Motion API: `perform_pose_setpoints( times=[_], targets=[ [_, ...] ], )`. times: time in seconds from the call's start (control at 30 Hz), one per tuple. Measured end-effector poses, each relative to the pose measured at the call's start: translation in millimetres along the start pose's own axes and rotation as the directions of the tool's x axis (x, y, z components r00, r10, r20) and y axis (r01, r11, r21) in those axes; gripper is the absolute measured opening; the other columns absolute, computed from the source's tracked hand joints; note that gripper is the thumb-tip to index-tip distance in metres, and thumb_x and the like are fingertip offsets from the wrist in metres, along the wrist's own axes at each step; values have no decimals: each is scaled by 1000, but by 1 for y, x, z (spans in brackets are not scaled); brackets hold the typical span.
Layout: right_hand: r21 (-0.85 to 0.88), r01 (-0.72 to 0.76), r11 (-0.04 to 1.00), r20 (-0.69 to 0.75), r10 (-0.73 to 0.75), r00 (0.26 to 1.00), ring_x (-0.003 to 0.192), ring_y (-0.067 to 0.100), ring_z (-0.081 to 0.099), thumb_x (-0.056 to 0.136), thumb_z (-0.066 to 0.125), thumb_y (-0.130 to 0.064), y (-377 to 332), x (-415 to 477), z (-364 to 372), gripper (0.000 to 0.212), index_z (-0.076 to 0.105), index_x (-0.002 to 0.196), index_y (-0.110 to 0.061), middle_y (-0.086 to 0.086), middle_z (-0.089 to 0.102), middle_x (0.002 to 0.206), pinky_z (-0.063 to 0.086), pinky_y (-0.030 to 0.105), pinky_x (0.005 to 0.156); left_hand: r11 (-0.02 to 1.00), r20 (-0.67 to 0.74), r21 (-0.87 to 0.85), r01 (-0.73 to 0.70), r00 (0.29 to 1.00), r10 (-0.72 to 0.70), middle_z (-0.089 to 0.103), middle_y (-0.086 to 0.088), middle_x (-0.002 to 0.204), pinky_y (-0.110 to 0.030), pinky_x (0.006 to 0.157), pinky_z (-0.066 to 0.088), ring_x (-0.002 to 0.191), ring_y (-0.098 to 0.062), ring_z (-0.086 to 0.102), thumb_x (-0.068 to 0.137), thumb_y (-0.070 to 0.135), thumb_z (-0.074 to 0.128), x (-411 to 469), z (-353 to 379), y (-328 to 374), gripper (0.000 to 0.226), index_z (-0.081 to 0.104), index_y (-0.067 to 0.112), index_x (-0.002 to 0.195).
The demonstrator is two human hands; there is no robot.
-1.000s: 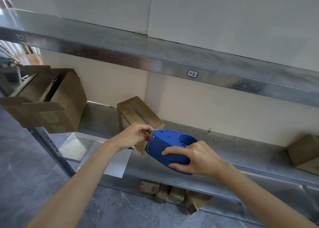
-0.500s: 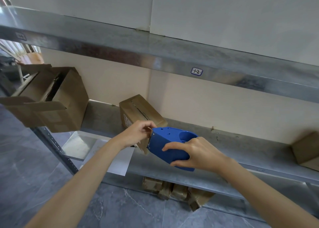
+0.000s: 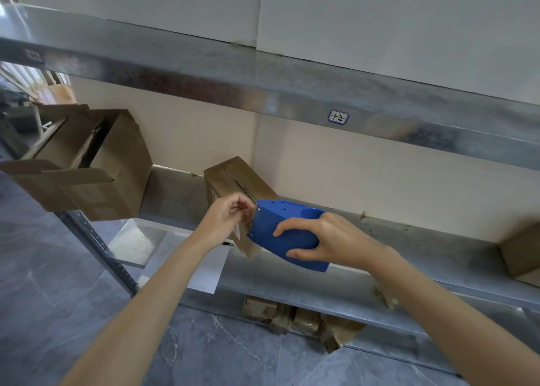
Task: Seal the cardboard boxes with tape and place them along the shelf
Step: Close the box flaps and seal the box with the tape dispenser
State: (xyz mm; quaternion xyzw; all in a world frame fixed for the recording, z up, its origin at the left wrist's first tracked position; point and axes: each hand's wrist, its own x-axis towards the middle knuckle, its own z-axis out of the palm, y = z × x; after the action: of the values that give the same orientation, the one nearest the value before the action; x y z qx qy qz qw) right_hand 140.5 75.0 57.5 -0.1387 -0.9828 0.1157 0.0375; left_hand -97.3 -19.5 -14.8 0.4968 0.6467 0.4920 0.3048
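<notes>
Hands meet at the near end of a small brown cardboard box (image 3: 233, 181) that sits on the grey metal middle shelf (image 3: 380, 271) of a steel rack, turned at an angle so one corner juts past the shelf's front edge. The box's top flaps are closed, with a dark seam running along the middle of the top face. The right hand (image 3: 330, 239) is wrapped around a blue plastic tape dispenser (image 3: 280, 225), thumb on the near side and fingers underneath, its grip closed firmly on the body. The dispenser's front end presses against the box's near end, just below the seam. The left hand (image 3: 230, 219) is beside that front end, its fingertips pinched together at the spot where dispenser and box meet; whether tape is between them cannot be told.

Further left on the same shelf, a larger brown cardboard box (image 3: 96, 166) lies tipped toward the camera with its flaps hanging open over the edge. At the far right another brown box (image 3: 523, 254) is partly cut off by the frame. A white sheet of paper (image 3: 204, 271) hangs over the shelf's front edge below the left wrist. Under the shelf, several flattened brown packages (image 3: 292, 315) lie on the grey marbled floor (image 3: 58, 268). The upper shelf beam carries a small white label (image 3: 338, 117) marked "1-2".
</notes>
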Motion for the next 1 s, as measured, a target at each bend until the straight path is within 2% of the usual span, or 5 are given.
perform_pose_setpoints(
  times=[0.1, 0.27, 0.6, 0.83, 1.0],
  targets=[
    [-8, -29, 1000, 2, 29, 1000, 51, 11, 43, 89, 63, -47, 7, -7, -5, 34, 52, 122, -48, -6, 51, 60, 31, 15, 53, 999, -121, -2, 40, 992, -40, 70, -1, 90, -21, 78, 56, 87, -11, 69, 93, 5, 63, -4, -16, -7, 9, 65, 14, 93],
    [34, -43, 999, 34, 41, 999, 58, 5, 49, 87, 66, -46, 11, -20, -4, 34, 56, 119, -47, -21, 44, 57, 38, 17, 54, 998, -129, 14, 62, 990, -59, 71, -3, 89, -18, 78, 55, 85, -10, 69, 93, 4, 63, -19, -21, -17, 8, 66, 11, 93],
    [-54, -129, 990, 66, 132, 989, 67, -5, 52, 87, 58, -61, 34, -45, 2, 35, 51, 120, -52, -17, 58, 72, 33, 12, 54, 978, -185, -124, 168, 964, -189, 71, 2, 82, -17, 71, 53, 82, -11, 69, 86, 13, 75, -37, -18, -34, 7, 68, 14, 89],
    [-100, -179, 979, 121, 191, 974, 58, 10, 54, 89, 52, -61, 48, -54, 5, 33, 43, 121, -57, -8, 67, 89, 48, 21, 62, 991, -302, -64, 117, 944, -131, 70, 11, 77, -17, 66, 52, 75, -4, 65, 79, 16, 82, -32, 11, -42, 14, 68, 18, 79],
    [-105, -171, 980, 112, 183, 977, 59, 4, 51, 89, 53, -59, 51, -54, 9, 33, 45, 121, -55, -10, 63, 75, 41, 16, 56, 995, -287, -8, 96, 953, -95, 67, 3, 77, -19, 69, 52, 77, -8, 64, 81, 13, 80, -26, 10, -50, 15, 66, 16, 79]
  ],
)
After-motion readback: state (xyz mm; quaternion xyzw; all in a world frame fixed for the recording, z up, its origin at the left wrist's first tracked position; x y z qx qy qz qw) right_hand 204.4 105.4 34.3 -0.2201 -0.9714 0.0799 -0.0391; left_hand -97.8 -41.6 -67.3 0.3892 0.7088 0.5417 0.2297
